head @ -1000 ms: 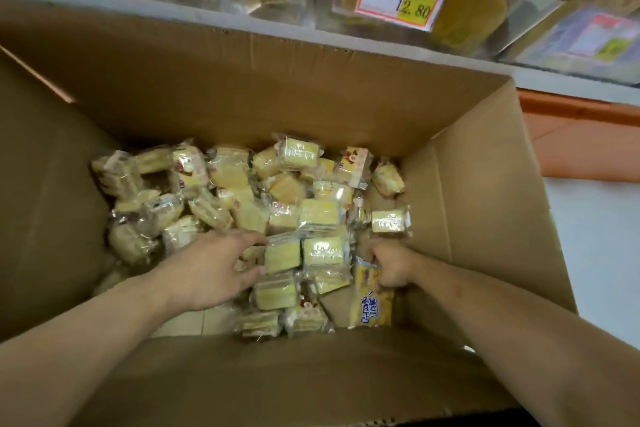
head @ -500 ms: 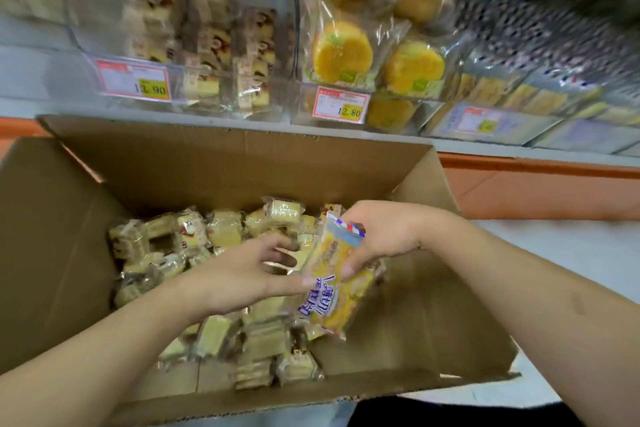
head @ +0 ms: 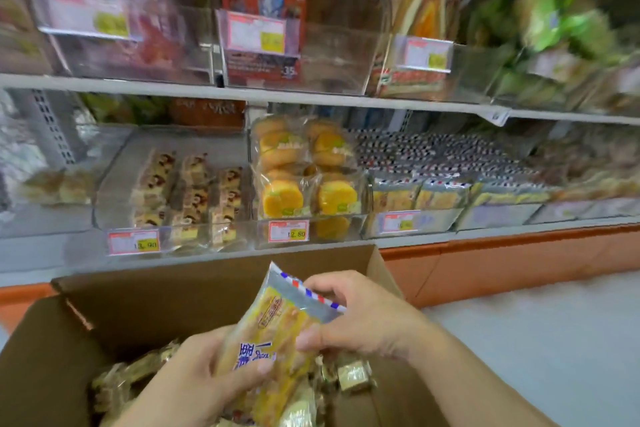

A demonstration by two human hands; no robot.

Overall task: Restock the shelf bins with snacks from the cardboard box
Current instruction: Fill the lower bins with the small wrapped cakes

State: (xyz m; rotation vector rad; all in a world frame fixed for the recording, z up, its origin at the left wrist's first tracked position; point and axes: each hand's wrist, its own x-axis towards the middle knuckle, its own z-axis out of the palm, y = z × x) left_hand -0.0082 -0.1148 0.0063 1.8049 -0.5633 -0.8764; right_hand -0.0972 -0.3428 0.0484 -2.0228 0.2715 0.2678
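Both hands hold one yellow snack packet (head: 277, 333) with blue writing and a red-white-blue striped edge, lifted above the open cardboard box (head: 194, 288). My left hand (head: 211, 378) grips its lower part, thumb across the front. My right hand (head: 360, 315) pinches its upper right side. Several small wrapped cakes (head: 349, 374) lie loose in the box below. On the lower shelf, a clear bin (head: 408, 222) at the right holds packets with the same striped edges.
Clear bins line two shelves: sliced cakes (head: 187, 191) at lower left, round orange cakes (head: 304, 177) in the middle, with price tags (head: 289, 230) on their fronts. An orange base strip (head: 502, 260) runs under the shelf. Pale floor (head: 536, 340) lies right of the box.
My right hand pulled the yellow packet out of the box and raised it; my left hand left the cakes and took hold of it too. The view tilted up to the shelves.
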